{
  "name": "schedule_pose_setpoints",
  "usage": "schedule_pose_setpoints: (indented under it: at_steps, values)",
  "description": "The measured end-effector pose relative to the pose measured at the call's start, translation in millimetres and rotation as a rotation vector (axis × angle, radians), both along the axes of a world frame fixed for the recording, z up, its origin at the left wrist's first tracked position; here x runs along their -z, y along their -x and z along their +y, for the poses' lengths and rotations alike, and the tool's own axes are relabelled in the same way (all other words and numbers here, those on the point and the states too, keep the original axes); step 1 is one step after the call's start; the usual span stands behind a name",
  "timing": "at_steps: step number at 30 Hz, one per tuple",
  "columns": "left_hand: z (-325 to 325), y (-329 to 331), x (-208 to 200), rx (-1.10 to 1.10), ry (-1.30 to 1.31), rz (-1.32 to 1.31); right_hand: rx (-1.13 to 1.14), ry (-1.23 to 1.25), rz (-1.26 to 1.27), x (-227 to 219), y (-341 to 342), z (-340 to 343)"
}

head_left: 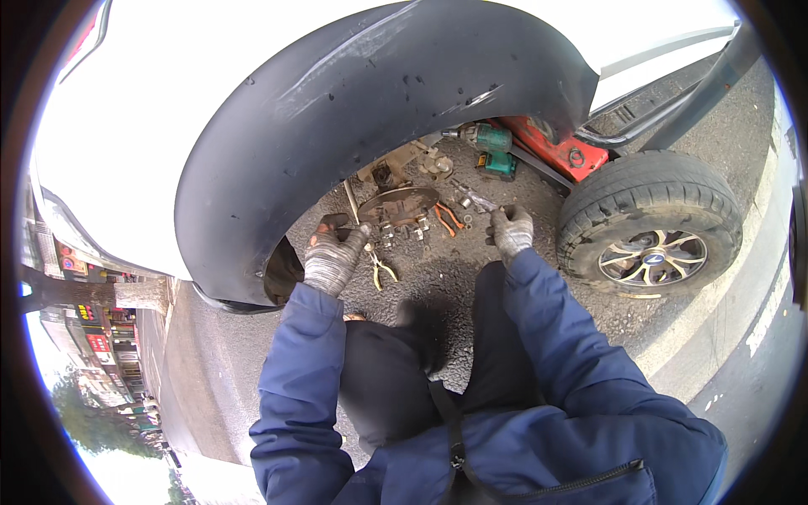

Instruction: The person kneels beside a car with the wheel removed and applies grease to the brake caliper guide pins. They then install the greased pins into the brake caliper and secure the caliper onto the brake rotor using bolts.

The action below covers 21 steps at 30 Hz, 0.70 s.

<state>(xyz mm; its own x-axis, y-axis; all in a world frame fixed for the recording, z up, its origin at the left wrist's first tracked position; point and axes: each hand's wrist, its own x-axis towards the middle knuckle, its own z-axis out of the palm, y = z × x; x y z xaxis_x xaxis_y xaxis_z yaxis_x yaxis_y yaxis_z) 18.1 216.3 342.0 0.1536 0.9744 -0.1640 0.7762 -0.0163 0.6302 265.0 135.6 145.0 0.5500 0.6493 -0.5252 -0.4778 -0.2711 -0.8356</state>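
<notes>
At the bottom of the frame, two blue sleeves (295, 370) reach up past dark trousers (383, 396). The hands wear grey gloves. Left of the middle, the left hand (331, 257) has its fingers bent next to a small pale part (365, 228). It may be pinching it, but I cannot tell for sure. Right of the middle, the right hand (512, 233) has curled fingers near a shiny silver thing (478, 199). I cannot tell if it holds anything.

Just below the left hand's fingertips, pliers with yellow handles (376, 263) lie on the rough ground (429, 261). A bit higher, the rusty round disc (400, 204) sits in the middle of the frame, with small metal parts (419, 225) by its lower edge. Pliers with orange handles (444, 222) lie to its right.

A small part could slip from thick gloves and get lost among the bits on the ground. A knee or foot could bump the tools.

At the right is a wheel (648, 206); if nothing props it, a knock could make it roll or tip. Farther up lie a green drill (490, 137) and a red metal thing (560, 153), perhaps a jack. If it holds up the white car (126, 126) and slips, the dark wheel arch (370, 101) could drop onto the hands.
</notes>
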Motion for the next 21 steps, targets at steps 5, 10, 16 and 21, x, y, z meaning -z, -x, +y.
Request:
schedule_pose_setpoints:
  at_steps: [5, 10, 16, 21]
  values:
    - [17.3, 12.3, 40.2, -0.087, 0.082, 0.066, -0.008, 0.068, 0.043, 45.6, 22.1, 57.6]
    - [26.8, 9.0, 60.7, -0.081, 0.399, 0.017, 0.091, 0.102, 0.249, 83.5, 49.1, 86.0]
    - [41.5, 6.7, 70.9, -0.119, 0.596, -0.192, 0.052, -0.034, 0.351, 111.3, 66.8, 96.3]
    - [53.3, 5.1, 80.4, -0.19, 0.766, -0.231, 0.034, -0.055, 0.416, 125.2, 74.7, 102.0]
